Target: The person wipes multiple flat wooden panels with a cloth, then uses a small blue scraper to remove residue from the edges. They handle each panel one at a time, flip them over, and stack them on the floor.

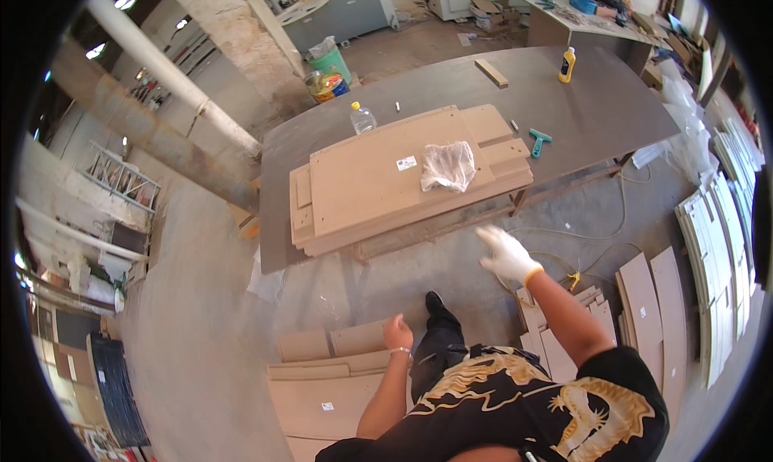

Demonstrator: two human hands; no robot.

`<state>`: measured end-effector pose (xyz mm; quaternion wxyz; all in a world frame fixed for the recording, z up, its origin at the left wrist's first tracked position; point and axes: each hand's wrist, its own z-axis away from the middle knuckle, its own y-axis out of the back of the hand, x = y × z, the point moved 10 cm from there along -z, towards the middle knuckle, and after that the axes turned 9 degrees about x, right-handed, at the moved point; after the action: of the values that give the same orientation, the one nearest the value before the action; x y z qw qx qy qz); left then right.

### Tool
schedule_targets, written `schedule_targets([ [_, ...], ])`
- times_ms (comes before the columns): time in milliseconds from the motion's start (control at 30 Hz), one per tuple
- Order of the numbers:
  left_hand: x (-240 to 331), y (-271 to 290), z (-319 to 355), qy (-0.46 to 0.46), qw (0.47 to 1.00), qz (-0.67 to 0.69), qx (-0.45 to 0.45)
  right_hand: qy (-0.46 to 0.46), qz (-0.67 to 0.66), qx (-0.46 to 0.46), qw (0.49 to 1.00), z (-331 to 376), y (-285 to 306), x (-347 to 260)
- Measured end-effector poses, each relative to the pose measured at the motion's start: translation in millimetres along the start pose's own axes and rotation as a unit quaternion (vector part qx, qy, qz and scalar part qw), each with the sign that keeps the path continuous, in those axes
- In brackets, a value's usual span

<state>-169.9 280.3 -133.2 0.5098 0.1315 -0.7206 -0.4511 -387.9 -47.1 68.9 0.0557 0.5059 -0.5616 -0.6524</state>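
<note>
The board stack (386, 184) is sitting on the near part of the big dark worktop (580, 116), several light brown cut panels piled flat, with a crumpled clear plastic bag (448, 165) lying on top and a small white label next to it. Looks to me like stacking is well underway, since a good pile is already up there, but plenty is left: more panels (326, 381) are lying on the floor right by the left hand, and another bunch (564, 333) is lying on the floor under the right arm.

The left hand (398, 333) is bare, hanging low just above the floor panels with its fingers curled into a loose fist, and I can't see anything in it. The right hand (506, 252) is wearing a white glove, reaching out toward the stack's near edge with fingers spread open, holding nothing and not touching the boards yet.

Further out on the worktop there's a water bottle (362, 117) just behind the stack, a teal scraper (538, 140) to its right, a yellow glue bottle (568, 64) and a short wood strip (491, 73) toward the far side. White curved panels (717, 252) are leaning at the right.
</note>
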Motion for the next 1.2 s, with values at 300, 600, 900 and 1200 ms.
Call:
schedule_targets([
  [300, 217.3, -12.6, -309.3, -0.256, 0.966, -0.043, 0.009, 0.097, 0.173, 0.064, 0.978, -265.6, -70.4, 26.2],
  [600, 231.2, -77.3, -369.9, -0.294, 0.923, -0.221, -0.115, -0.064, 0.219, 0.178, 0.957, -310.8, -45.6, 137.3],
  [900, 239.8, -73.0, -367.5, -0.311, 0.915, -0.217, -0.139, -0.037, 0.182, 0.064, 0.980, -404.7, -14.8, 76.5],
  [1200, 223.5, -78.3, -363.9, -0.265, 0.915, -0.246, -0.177, -0.158, 0.196, 0.188, 0.949, -445.0, -47.6, 117.9],
])
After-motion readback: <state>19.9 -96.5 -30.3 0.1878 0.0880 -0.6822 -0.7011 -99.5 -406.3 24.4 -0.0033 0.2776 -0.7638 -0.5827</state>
